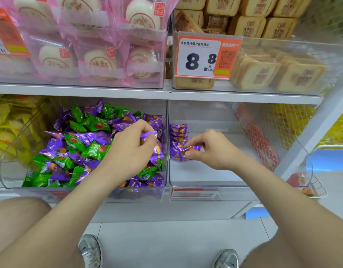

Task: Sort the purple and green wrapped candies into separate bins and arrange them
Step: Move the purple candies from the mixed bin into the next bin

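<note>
Grey sneakers (90, 250) stood nearest. The left hand (132, 147) pinched a purple candy (148, 134) in its fingers, the mixed pile (79, 149) beneath them in the left bin (89, 192). The right hand (212, 150) gripped a second purple candy (190, 148), a purple row (178, 133) just beyond its fingers in the right bin (205, 177).

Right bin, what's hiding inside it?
In the right bin, a row of purple candies sits along its left wall. The right grip pinches one more purple candy at the row's near end. Whatever lies under that grip is covered.
</note>
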A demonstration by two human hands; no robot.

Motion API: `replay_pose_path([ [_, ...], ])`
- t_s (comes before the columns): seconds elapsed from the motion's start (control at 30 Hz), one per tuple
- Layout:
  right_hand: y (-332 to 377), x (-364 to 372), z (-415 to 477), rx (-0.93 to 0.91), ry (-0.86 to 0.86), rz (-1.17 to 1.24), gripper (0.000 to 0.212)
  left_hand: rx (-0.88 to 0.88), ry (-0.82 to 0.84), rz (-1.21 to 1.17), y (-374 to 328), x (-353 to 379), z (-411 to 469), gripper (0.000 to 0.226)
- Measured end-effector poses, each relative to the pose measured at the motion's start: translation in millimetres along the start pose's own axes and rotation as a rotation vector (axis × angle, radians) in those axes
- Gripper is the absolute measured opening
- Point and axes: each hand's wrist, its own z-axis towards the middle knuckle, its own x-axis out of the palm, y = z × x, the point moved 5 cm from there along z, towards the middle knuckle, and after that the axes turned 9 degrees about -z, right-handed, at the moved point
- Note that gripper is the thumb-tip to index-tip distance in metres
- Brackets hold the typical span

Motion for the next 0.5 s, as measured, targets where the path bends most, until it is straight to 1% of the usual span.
replay_pose_path([
  [0.07, -6, 8, 7, 0.013, -0.056, -0.050, 0.027, -0.012, -0.028, -0.109, 1, -1, -1, 0.007],
  [0.13, -8, 17, 14, 0.003, -0.058, -0.081, 0.030, -0.064, -0.036, -0.261, 4, 1, 0, 0.007],
  [0.2, -6, 26, 17, -0.043, -0.022, -0.131, 0.024, -0.170, -0.045, -0.431, 7, 4, -1, 0.009],
  [0.27, -3, 33, 18, -0.076, -0.007, -0.191, 0.015, -0.256, -0.042, -0.537, 10, 8, -3, 0.010],
  [0.3, -3, 36, 18, -0.085, -0.010, -0.212, 0.011, -0.282, -0.036, -0.559, 11, 9, -4, 0.010],
  [0.4, -3, 40, 18, -0.083, -0.006, -0.227, 0.012, -0.332, -0.020, -0.608, 16, 10, -5, 0.009],
  [0.5, -1, 37, 21, -0.077, -0.018, -0.209, 0.010, -0.347, 0.001, -0.607, 16, 12, -6, 0.009],
])
